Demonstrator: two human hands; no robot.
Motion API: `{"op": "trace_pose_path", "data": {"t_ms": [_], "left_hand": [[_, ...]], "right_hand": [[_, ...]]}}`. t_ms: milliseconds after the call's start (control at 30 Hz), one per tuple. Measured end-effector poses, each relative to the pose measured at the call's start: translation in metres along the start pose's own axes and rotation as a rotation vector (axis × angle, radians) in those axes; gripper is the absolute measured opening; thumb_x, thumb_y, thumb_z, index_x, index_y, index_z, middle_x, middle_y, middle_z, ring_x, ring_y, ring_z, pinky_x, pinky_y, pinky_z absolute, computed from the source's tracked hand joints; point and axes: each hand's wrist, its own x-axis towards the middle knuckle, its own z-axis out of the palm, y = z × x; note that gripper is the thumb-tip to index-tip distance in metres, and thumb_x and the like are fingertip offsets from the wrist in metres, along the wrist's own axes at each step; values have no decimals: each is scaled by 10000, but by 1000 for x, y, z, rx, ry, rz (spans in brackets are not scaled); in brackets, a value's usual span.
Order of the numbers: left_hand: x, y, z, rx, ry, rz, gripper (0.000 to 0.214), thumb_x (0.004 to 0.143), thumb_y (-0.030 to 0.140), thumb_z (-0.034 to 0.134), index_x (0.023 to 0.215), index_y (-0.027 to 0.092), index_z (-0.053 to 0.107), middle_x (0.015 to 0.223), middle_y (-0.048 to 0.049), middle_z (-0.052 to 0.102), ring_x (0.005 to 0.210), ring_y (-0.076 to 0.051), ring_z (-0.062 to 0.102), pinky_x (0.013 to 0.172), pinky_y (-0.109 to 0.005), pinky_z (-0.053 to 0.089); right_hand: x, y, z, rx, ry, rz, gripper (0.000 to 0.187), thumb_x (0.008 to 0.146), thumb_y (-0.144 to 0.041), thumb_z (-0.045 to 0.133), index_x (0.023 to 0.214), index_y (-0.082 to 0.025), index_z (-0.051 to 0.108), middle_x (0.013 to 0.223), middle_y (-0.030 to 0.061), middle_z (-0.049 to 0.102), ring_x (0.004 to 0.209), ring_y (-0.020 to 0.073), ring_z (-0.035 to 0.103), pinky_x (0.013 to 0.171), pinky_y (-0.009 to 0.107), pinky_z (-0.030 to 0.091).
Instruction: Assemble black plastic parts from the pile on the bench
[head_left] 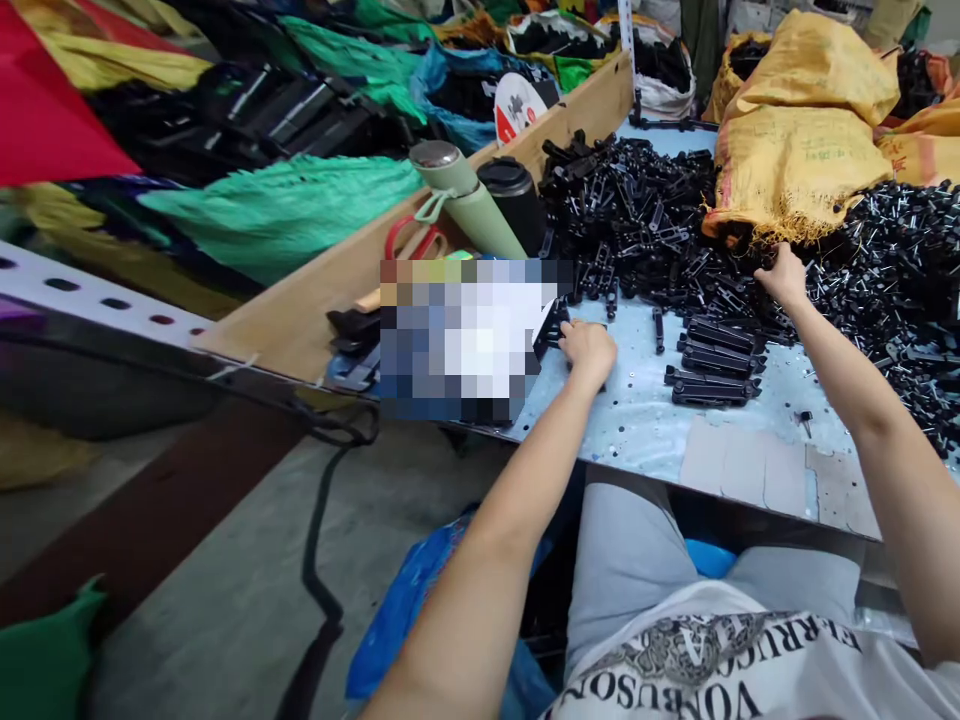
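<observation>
Best picking from the pile of black parts [675, 230] at upper right with right hand [784, 278] curled, grip unclear, left hand [589, 348] fisted on the tabletop [637, 420].

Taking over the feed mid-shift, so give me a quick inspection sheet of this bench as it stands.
Surface: pale blue table, speckled with small bits.
Job's things: heap of black plastic parts; stack of assembled black pieces.
Clutter: green flask, black cup, red scissors, yellow sacks.
Hands: left hand closed on a small black part at the table's left; right hand reaching into the heap.
Cables: black strap hanging to the floor.
Surroundings: green and red sacks beyond a wooden board.
</observation>
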Motion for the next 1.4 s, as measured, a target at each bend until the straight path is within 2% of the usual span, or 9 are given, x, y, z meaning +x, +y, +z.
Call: {"op": "trace_pose_path", "data": {"t_ms": [100, 233, 400, 567, 767, 1033, 1200, 1267, 1400], "left_hand": [[12, 1, 4, 5, 1, -63, 245, 833, 107, 364, 904, 28, 584, 921, -254, 586, 1023, -357, 503, 837, -536, 401], [2, 19, -6, -121, 102, 190, 344, 909, 180, 314, 1165, 41, 498, 1085, -221, 584, 1076, -290, 528, 934, -447, 403], [-47, 51, -16, -298, 159, 608, 394, 945, 369, 359, 1219, 114, 481, 1150, -163, 570, 1070, -240, 561, 898, -344, 457], [-102, 94, -16, -366, 17, 585, 371, 950, 401, 368, 1158, 141, 531, 1052, -107, 635, 947, -219, 618, 806, -317, 483], [-135, 84, -20, -528, -83, 427, 393, 969, 315, 303, 1201, 133, 564, 1046, -102, 620, 993, -193, 583, 876, -321, 462], [-185, 83, -7, -637, -276, 413, 336, 929, 270, 399, 1202, 164, 564, 1077, -89, 589, 1013, -180, 575, 892, -307, 463], [-210, 99, 8, -565, -346, 510, 326, 925, 269, 430, 1193, 139, 563, 1077, -106, 589, 1039, -203, 566, 917, -330, 455], [-218, 105, 15, -523, -348, 495, 331, 926, 270, 431, 1205, 138, 551, 1095, -114, 576, 1025, -211, 571, 905, -340, 461], [-226, 114, 22, -473, -288, 441, 362, 941, 288, 391, 1245, 137, 520, 1117, -133, 546, 967, -223, 583, 852, -358, 480]], "right_hand": [[-57, -4, -58, 119, 79, -175, 192, 849, -359, 562, 926, -185, 591, 926, 117, 615, 865, 251, 576, 831, 469, 478], [-184, 9, -119, 246, -10, -458, 204, 856, -416, 583, 878, -215, 613, 914, 65, 624, 907, 214, 593, 828, 373, 518], [-300, 46, -128, 107, -424, -618, 240, 916, -284, 500, 1139, -229, 568, 1089, 108, 584, 918, 229, 610, 752, 386, 553], [-298, 25, -88, 21, -388, -495, 433, 918, -352, 503, 1313, -189, 434, 1171, 153, 562, 1056, 320, 552, 875, 521, 488], [-285, 23, -90, 623, -307, -273, 644, 816, -372, 630, 1355, -228, 307, 1142, 99, 550, 986, 206, 587, 887, 366, 495], [-289, 78, -139, 85, -426, -342, 323, 698, -209, 558, 1018, -182, 599, 1145, 95, 588, 1044, 265, 550, 900, 389, 425], [-296, 78, -123, -70, -488, -9, 265, 687, -150, 445, 867, -155, 639, 816, 88, 649, 797, 246, 603, 727, 333, 467], [-303, 78, -118, -79, -397, 51, 384, 714, -138, 400, 1027, -146, 624, 904, 106, 648, 827, 250, 601, 732, 348, 470], [-311, 73, -122, -3, 49, 36, 457, 811, -158, 321, 1227, -113, 505, 1110, 146, 586, 1000, 240, 555, 884, 398, 445]]}}
